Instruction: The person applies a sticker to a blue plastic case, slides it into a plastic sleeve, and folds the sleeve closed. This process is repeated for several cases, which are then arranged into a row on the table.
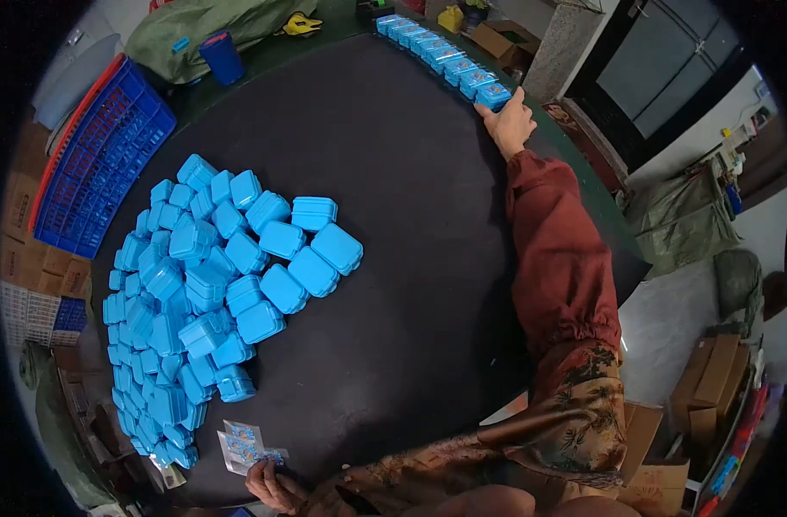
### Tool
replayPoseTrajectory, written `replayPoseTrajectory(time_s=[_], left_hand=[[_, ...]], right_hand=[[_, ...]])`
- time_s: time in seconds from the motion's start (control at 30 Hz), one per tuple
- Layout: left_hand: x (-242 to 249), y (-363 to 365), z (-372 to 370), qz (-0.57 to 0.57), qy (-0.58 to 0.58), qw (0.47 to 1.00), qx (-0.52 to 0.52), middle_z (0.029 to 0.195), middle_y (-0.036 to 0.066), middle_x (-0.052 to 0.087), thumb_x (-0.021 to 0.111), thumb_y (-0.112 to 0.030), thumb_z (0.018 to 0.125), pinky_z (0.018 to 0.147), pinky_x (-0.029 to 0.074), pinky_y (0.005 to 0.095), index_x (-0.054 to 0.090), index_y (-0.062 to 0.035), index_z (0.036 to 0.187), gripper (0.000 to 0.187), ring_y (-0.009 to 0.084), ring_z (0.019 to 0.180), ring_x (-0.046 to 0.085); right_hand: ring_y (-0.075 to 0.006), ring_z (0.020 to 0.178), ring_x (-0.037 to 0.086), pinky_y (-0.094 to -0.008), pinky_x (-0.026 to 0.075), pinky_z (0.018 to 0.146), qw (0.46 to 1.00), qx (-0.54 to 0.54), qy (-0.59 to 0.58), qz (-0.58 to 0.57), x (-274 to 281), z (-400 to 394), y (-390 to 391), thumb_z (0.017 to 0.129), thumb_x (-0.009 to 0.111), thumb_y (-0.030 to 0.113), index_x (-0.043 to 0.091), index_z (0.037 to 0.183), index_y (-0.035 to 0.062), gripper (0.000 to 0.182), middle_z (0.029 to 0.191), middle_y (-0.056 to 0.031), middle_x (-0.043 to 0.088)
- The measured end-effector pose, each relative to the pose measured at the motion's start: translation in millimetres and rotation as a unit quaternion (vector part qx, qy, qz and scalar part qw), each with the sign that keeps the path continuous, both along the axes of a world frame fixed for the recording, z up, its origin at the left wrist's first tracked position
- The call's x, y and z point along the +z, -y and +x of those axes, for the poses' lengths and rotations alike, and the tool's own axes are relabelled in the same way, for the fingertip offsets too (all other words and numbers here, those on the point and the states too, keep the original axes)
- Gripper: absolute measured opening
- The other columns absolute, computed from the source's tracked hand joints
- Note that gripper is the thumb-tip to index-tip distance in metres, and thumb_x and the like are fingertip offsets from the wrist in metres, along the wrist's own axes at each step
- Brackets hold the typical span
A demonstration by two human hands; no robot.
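Observation:
My right hand [511, 126] reaches to the far right edge of the table, thumb and fingers closed around the near end of a small blue plastic box [494, 95]. This box is the last in a curved row of blue boxes [445, 59], whose lids carry printed stickers. Near the bottom edge, my left hand [275, 488] pinches a few clear sheets of printed stickers [242, 445]. Just beyond that hand lies a large heap of plain blue boxes [206, 284], whose visible lids show no stickers.
The dark tabletop [410, 258] spreads between heap and row. A blue crate [106, 164] with a red one behind it stands at the left. A blue cup [222, 58], a green cloth [178, 39] and a yellow tool [300, 23] lie along the far side.

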State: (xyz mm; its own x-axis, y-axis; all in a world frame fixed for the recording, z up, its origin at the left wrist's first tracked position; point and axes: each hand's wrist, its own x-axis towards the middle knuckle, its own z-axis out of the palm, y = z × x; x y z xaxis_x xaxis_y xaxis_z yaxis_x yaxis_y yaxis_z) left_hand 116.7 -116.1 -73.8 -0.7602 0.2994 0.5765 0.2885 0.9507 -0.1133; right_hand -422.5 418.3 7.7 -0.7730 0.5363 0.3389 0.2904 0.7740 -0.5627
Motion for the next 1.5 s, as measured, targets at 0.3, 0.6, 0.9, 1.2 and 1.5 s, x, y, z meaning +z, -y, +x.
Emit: replayPoseTrajectory(time_s=[0.3,0.6,0.9,1.2,1.5], left_hand=[[83.3,-109.9,-32.8,0.195,0.041,0.964,0.177,0.099,0.019,0.055,0.050,-0.002,0.073,0.077,0.040,0.0434,0.058,0.0013,0.100,0.028,0.0354,0.088,0.051],[79.9,-105.1,-27.1,0.245,-0.049,0.961,0.120,0.086,0.010,0.057,0.062,0.000,0.065,0.061,0.038,0.0343,0.058,-0.0010,0.083,0.018,0.0268,0.075,0.055],[90.1,-84.4,3.4,0.361,-0.117,0.925,0.034,0.084,0.011,0.057,0.063,0.005,0.067,0.063,0.042,0.0345,0.059,0.0004,0.083,0.018,0.0278,0.069,0.055],[91.7,-45.7,17.5,0.229,0.066,0.954,0.183,0.107,0.009,0.057,0.065,-0.007,0.074,0.078,0.035,0.0380,0.060,-0.0011,0.100,0.028,0.0271,0.100,0.049],[94.7,-70.7,-5.6,0.384,-0.054,0.914,0.117,0.092,0.013,0.058,0.063,-0.005,0.075,0.060,0.040,0.0335,0.061,0.0002,0.090,0.015,0.0292,0.076,0.054]], right_hand=[[-0.0406,0.113,0.045,-0.0427,0.039,0.094,0.958,0.133,-0.155,0.202,-19.8,-22.1,-29.0,0.054,0.081,0.054,0.035,0.126,-0.0114,0.108,0.119,-0.0283,0.049],[-0.0313,0.107,0.054,-0.0370,0.043,0.090,0.847,0.504,-0.169,0.015,78.0,159.9,126.0,0.086,0.061,0.024,0.052,0.119,0.0003,0.042,0.120,-0.0168,0.053],[-0.0332,0.113,0.043,-0.0428,0.039,0.086,0.563,0.808,-0.061,0.160,45.9,384.1,332.6,0.075,0.069,0.014,0.054,0.119,0.0086,0.047,0.132,-0.0122,0.040],[-0.0329,0.117,0.040,-0.0431,0.038,0.085,0.585,0.778,-0.085,0.215,10.4,392.7,292.1,0.075,0.066,0.012,0.056,0.118,0.0145,0.044,0.127,-0.0120,0.044],[-0.0244,0.085,0.053,-0.0350,0.040,0.067,0.600,0.774,-0.120,0.161,-2.0,385.3,283.4,0.070,0.063,0.001,0.061,0.089,0.0053,0.020,0.090,-0.0057,0.055]])
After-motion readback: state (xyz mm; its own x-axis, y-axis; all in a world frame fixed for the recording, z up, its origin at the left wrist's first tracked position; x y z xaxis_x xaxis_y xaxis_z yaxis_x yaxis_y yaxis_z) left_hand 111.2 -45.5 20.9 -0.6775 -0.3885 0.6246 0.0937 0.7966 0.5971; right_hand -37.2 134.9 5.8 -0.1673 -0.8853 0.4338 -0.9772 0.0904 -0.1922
